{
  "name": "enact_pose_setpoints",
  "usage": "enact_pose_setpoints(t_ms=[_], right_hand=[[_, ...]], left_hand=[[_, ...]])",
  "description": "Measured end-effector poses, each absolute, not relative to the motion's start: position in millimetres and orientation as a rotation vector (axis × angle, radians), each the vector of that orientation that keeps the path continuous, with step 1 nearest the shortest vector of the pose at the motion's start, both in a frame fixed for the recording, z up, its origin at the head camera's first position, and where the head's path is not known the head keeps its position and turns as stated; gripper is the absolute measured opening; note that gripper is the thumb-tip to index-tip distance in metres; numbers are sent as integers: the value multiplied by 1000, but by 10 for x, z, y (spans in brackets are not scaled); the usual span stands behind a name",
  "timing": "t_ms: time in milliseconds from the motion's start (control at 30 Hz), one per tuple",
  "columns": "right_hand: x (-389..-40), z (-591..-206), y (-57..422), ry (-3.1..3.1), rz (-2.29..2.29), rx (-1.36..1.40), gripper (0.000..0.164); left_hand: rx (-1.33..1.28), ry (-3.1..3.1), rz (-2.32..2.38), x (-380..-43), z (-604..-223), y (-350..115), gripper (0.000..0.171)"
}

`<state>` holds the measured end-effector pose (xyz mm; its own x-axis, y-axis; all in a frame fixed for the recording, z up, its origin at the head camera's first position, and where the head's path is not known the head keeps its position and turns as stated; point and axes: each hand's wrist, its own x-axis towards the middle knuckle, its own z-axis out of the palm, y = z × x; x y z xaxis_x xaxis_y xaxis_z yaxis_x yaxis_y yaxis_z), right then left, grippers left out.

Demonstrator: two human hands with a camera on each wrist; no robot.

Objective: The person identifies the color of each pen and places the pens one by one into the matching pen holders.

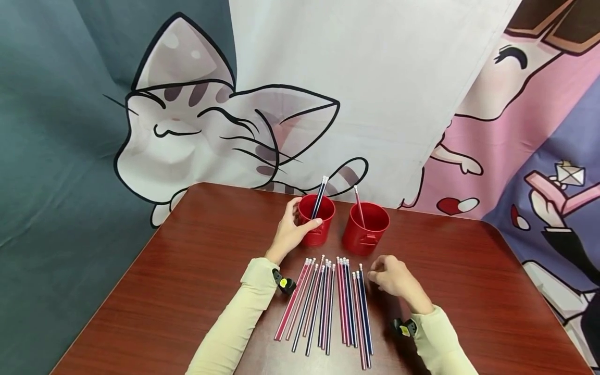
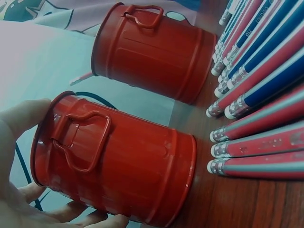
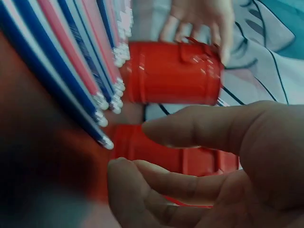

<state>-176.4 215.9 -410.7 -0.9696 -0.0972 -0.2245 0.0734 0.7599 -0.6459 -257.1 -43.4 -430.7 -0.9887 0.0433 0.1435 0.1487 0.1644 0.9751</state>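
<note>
My left hand (image 1: 289, 233) grips the left red metal bucket (image 1: 315, 238), thumb at the rim and fingers round its far side. Two dark blue pencils (image 1: 321, 197) lean out of that bucket, eraser ends up. Beside it stands a second red bucket (image 1: 355, 237) with a small handle on its front and one pink pencil (image 1: 359, 205) inside. Over the table, just right of the loose pencils (image 1: 341, 302), my right hand (image 1: 396, 276) holds nothing. Its thumb (image 3: 190, 124) and bent fingers are apart, close to the white eraser tips in the right wrist view.
Several pink and dark blue pencils lie side by side in front of the buckets, erasers toward them. The brown wooden table (image 1: 187, 250) reaches back to a hanging cloth (image 1: 375, 78) printed with cartoon figures. Dark wrist cameras (image 1: 284, 283) sit on both sleeves.
</note>
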Motion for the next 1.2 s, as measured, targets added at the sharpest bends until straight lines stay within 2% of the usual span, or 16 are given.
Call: enact_pose_setpoints(t_ms=[200, 367, 633, 1000, 1200], right_hand=[[-1734, -4228, 2027, 2812, -832, -80, 9], [-1721, -4277, 1952, 2893, -689, -74, 15], [-1708, -4304, 1902, 2923, -658, -94, 12], [-1693, -4273, 1877, 2902, -695, -60, 22], [-1697, -4251, 1908, 2755, -980, 68, 10]], left_hand=[[-185, -2304, -1997, -2584, -4323, -414, 77], [-217, -2286, -2000, -2582, -4343, -425, 76], [-201, -2311, -1968, -2583, -4344, -431, 79], [-211, -2335, -1964, -2563, -4314, -446, 78], [-246, -2303, -1992, -2553, -4329, -440, 75]])
